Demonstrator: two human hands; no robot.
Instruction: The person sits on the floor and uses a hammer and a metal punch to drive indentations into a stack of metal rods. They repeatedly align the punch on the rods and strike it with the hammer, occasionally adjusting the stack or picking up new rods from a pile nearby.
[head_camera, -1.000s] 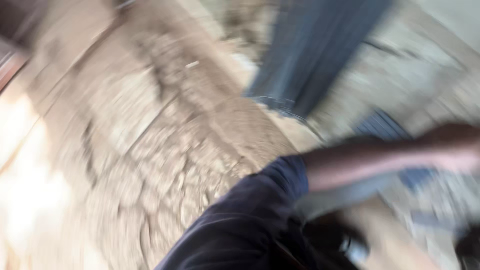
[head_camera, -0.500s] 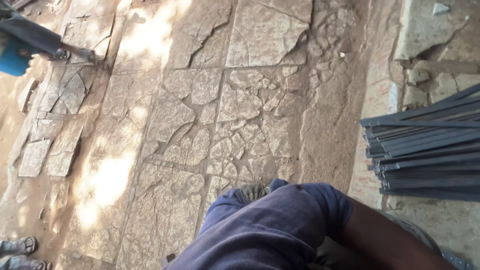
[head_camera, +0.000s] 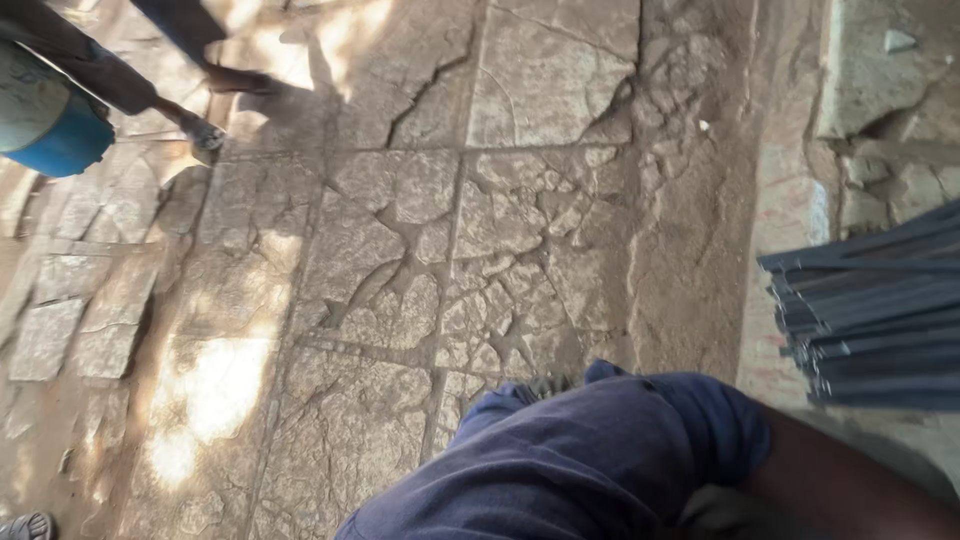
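Note:
A dark blue rolled sleeve and a bare forearm fill the bottom of the head view, over cracked stone paving. The forearm runs off the lower right edge. Neither my left hand nor my right hand shows in the frame. A stack of grey metal bars lies at the right, close above the forearm.
At the upper left stands another person, with a foot in a sandal and a blue round container. A sandalled toe shows at the bottom left corner. Broken concrete lies at the upper right.
The view has swung from a blurred look at a person's jeans and an arm down to the paving. In the last half second it has barely shifted.

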